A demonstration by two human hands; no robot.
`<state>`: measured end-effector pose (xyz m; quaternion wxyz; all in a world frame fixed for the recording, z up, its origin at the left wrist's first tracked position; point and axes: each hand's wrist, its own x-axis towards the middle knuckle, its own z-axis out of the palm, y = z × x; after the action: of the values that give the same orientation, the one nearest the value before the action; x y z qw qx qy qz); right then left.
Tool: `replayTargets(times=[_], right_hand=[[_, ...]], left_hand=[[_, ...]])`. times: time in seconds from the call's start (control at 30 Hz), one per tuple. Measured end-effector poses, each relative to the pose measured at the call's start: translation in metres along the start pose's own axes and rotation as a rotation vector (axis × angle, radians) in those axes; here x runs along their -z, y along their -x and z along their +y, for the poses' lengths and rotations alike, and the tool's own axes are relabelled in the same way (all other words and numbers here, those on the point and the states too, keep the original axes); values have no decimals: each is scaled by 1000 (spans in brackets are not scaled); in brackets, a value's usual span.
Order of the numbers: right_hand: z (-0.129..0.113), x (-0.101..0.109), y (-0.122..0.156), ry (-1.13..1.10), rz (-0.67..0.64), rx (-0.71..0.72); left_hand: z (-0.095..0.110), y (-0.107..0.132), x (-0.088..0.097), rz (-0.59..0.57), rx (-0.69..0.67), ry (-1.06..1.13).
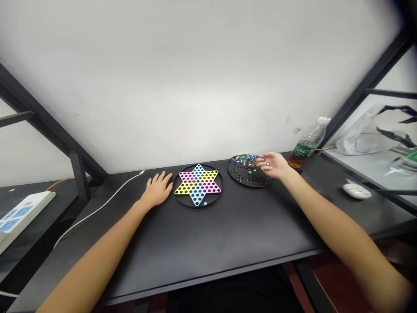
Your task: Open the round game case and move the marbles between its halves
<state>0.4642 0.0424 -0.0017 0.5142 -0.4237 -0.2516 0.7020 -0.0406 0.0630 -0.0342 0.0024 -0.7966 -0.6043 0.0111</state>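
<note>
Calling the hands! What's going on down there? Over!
Left hand flat on table, beside star-shaped Chinese checkers board. Right hand over marbles on black round board, fingers pinched, holding unclear. Plastic bottle just past it, not blocking.

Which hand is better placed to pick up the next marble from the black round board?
Probably your right hand: it hovers at the marbles on the black round board, fingers curled toward them. Your left hand rests on the table beyond the coloured star board, farther away.
</note>
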Motion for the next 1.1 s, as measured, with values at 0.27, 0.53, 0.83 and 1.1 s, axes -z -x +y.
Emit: replayTargets(times=[0.27, 0.53, 0.83, 1.1], right_hand=[[18, -6, -21, 1210, 456, 458], [24, 1, -34, 1741, 464, 356], [-2, -12, -32, 558, 210, 121], [-13, -14, -41, 308, 114, 38]], left_hand=[[1, 1, 1, -5, 2, 7], [1, 2, 1, 0, 6, 0], [-1, 1, -1, -1, -2, 14], [-2, 1, -2, 7, -3, 7]])
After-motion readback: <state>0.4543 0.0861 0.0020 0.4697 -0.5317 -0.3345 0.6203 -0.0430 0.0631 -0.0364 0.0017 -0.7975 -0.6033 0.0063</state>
